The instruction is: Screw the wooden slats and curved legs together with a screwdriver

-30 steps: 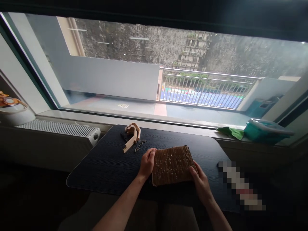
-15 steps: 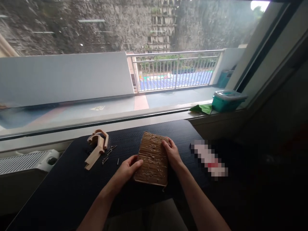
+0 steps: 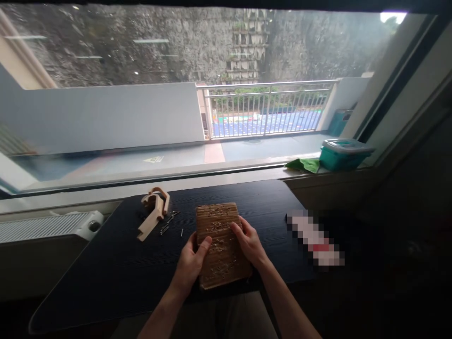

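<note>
Between my two hands is a brown, ridged cardboard block (image 3: 222, 254), its face torn in several rough rows of holes. My left hand (image 3: 192, 258) grips its left edge with the thumb on the face. On the opposite edge, my right hand (image 3: 250, 240) is closed the same way, thumb on top and fingers behind, partly hidden. The block is held above the front of the dark table (image 3: 116, 273). To the left lie curved and flat pale wooden pieces (image 3: 155, 212). Beside them are several thin metal nails or screws (image 3: 170, 223), too small to tell which.
A blurred-out pinkish item (image 3: 314, 238) is at the table's right edge. On the window sill stand a green cloth (image 3: 303, 165) and a teal lidded box (image 3: 346, 155). A white radiator (image 3: 52, 226) is left of the table, and a large window is ahead.
The cardboard block has turned from leaning one way to the other and come slightly nearer to me. Both hands keep their hold on it. The view has shifted a little left.
</note>
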`<state>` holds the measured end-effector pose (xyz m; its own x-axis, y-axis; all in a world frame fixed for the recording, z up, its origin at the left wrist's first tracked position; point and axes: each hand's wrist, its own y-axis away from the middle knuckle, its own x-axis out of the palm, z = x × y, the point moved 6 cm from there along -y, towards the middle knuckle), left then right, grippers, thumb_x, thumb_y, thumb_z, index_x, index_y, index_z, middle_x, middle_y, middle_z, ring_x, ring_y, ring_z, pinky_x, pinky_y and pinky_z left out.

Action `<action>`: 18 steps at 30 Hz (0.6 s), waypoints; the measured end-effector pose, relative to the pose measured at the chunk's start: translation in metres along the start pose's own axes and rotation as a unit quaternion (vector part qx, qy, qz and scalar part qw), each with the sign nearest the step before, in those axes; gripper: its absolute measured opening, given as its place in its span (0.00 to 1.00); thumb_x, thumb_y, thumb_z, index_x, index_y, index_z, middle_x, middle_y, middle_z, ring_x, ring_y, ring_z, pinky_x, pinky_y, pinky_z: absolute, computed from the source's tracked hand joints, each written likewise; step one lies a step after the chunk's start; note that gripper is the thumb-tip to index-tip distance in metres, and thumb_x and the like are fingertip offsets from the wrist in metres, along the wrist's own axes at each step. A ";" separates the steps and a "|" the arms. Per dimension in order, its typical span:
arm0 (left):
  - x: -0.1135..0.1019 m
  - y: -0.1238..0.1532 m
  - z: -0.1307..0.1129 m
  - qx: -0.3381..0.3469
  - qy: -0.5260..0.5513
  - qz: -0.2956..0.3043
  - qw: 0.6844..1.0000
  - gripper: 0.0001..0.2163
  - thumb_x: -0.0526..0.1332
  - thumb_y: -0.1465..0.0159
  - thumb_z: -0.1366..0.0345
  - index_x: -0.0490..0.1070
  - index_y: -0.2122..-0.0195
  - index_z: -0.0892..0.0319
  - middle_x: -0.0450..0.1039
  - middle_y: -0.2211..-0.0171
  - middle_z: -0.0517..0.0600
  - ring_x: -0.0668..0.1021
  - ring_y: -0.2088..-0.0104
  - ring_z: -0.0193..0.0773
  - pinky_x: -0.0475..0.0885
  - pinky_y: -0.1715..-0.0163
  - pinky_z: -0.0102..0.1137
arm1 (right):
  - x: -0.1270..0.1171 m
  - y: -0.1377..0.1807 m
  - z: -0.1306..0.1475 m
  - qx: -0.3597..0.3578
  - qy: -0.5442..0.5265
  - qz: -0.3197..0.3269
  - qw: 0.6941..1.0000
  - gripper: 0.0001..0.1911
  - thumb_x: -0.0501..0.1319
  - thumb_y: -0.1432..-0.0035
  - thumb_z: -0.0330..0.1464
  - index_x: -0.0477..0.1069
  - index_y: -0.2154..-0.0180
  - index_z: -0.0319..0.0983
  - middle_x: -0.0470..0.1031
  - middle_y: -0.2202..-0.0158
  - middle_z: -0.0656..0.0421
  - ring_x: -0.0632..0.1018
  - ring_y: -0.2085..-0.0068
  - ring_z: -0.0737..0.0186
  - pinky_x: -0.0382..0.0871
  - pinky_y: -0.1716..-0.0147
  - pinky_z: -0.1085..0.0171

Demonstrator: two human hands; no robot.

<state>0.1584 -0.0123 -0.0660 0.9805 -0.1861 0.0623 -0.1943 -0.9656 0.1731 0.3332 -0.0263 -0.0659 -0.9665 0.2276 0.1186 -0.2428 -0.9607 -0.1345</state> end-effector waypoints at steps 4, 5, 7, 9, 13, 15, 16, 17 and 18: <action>-0.002 0.010 -0.007 0.047 0.023 0.021 0.998 0.23 0.63 0.45 0.54 0.66 0.51 0.61 0.74 0.54 0.56 0.77 0.56 0.45 0.73 0.56 0.37 | 0.001 0.004 0.001 -0.004 0.019 0.004 1.000 0.24 0.57 0.44 0.43 0.68 0.47 0.41 0.76 0.55 0.58 0.73 0.52 0.54 0.66 0.52 0.58; -0.002 0.012 -0.008 0.055 0.029 0.027 0.998 0.23 0.63 0.44 0.55 0.67 0.51 0.61 0.74 0.53 0.56 0.77 0.56 0.45 0.73 0.55 0.37 | 0.000 0.005 0.000 -0.005 0.028 -0.004 1.000 0.26 0.57 0.44 0.43 0.67 0.46 0.42 0.76 0.54 0.57 0.73 0.52 0.53 0.66 0.52 0.57; -0.002 0.014 -0.010 0.064 0.033 0.041 0.997 0.22 0.62 0.43 0.55 0.67 0.50 0.60 0.74 0.53 0.56 0.77 0.56 0.45 0.73 0.55 0.37 | -0.001 0.005 -0.002 -0.003 0.041 -0.014 0.999 0.27 0.58 0.44 0.44 0.65 0.44 0.42 0.74 0.51 0.57 0.72 0.49 0.51 0.65 0.51 0.56; -0.003 0.014 -0.012 0.069 0.017 0.051 0.996 0.21 0.60 0.42 0.55 0.68 0.50 0.59 0.74 0.54 0.55 0.77 0.57 0.44 0.72 0.55 0.37 | -0.001 0.005 -0.004 0.000 0.051 -0.025 0.998 0.27 0.57 0.44 0.44 0.66 0.45 0.42 0.73 0.49 0.57 0.70 0.48 0.51 0.63 0.49 0.55; -0.011 0.009 -0.013 0.089 -0.056 0.054 0.993 0.18 0.56 0.39 0.54 0.71 0.53 0.59 0.77 0.59 0.54 0.78 0.60 0.43 0.72 0.57 0.36 | -0.001 0.005 -0.011 0.022 0.087 -0.046 0.995 0.24 0.56 0.45 0.47 0.72 0.52 0.41 0.75 0.52 0.57 0.72 0.50 0.51 0.64 0.51 0.57; -0.025 0.004 -0.011 0.095 -0.097 0.034 0.990 0.18 0.54 0.38 0.54 0.73 0.55 0.59 0.78 0.64 0.53 0.78 0.65 0.42 0.73 0.62 0.35 | -0.002 0.002 -0.015 0.034 0.116 -0.057 0.991 0.23 0.56 0.46 0.47 0.73 0.55 0.41 0.76 0.54 0.57 0.73 0.52 0.50 0.65 0.53 0.58; -0.035 0.001 -0.010 0.097 -0.120 0.013 0.988 0.17 0.54 0.39 0.55 0.73 0.56 0.59 0.78 0.66 0.53 0.78 0.68 0.41 0.73 0.66 0.34 | -0.002 0.000 -0.017 0.037 0.132 -0.058 0.989 0.23 0.55 0.46 0.48 0.73 0.55 0.41 0.76 0.55 0.56 0.73 0.52 0.50 0.65 0.54 0.58; -0.047 -0.003 -0.009 0.097 -0.146 -0.019 0.984 0.17 0.55 0.40 0.55 0.73 0.56 0.60 0.77 0.69 0.52 0.78 0.70 0.41 0.73 0.70 0.33 | -0.002 -0.004 -0.019 0.038 0.149 -0.055 0.987 0.23 0.55 0.46 0.48 0.73 0.56 0.41 0.77 0.56 0.56 0.73 0.53 0.50 0.65 0.55 0.58; -0.062 -0.006 -0.010 0.102 -0.174 -0.056 0.978 0.17 0.56 0.41 0.56 0.73 0.58 0.61 0.77 0.72 0.52 0.77 0.72 0.40 0.73 0.71 0.32 | -0.001 -0.010 -0.020 0.039 0.168 -0.048 0.984 0.24 0.54 0.46 0.49 0.73 0.57 0.41 0.77 0.57 0.56 0.73 0.53 0.50 0.65 0.55 0.58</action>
<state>0.0989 0.0071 -0.0614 0.9525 -0.0937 -0.2898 -0.1103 -0.9930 -0.0415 0.3348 -0.0141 -0.0847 -0.9159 0.3444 -0.2062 -0.3392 -0.9387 -0.0613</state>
